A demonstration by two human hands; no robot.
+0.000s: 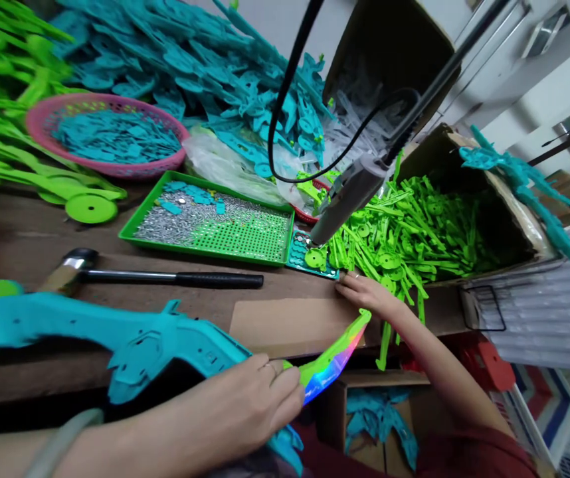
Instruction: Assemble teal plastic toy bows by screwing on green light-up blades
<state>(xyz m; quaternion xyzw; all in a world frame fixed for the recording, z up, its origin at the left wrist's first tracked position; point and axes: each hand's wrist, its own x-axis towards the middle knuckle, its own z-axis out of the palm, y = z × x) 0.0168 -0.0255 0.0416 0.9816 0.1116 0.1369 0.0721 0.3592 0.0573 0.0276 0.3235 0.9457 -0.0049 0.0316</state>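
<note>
My left hand (pixel 270 395), closed, grips a bright green plastic strip (pixel 337 345) with a shiny rainbow-coloured lower side. Beneath that forearm runs a long teal plastic part (pixel 153 338), reaching over the table's front edge; whether the hand also touches it I cannot tell. My right hand (pixel 362 292) is stretched out with its fingers at the near corner of a small teal tray (pixel 332 273). On that tray lie a round green piece (pixel 315 258) and small metallic bits. A grey cylindrical tool (pixel 347 199) with a black cable stands over the tray.
A green tray (pixel 205 251) holds small metal pins and teal pieces. A hammer (pixel 175 277) and flat cardboard (pixel 285 325) lie in front. Behind are a pink basket (pixel 105 169) and teal parts (pixel 180 53). Green parts (pixel 404 226) spill from a carton (pixel 519 226) at right.
</note>
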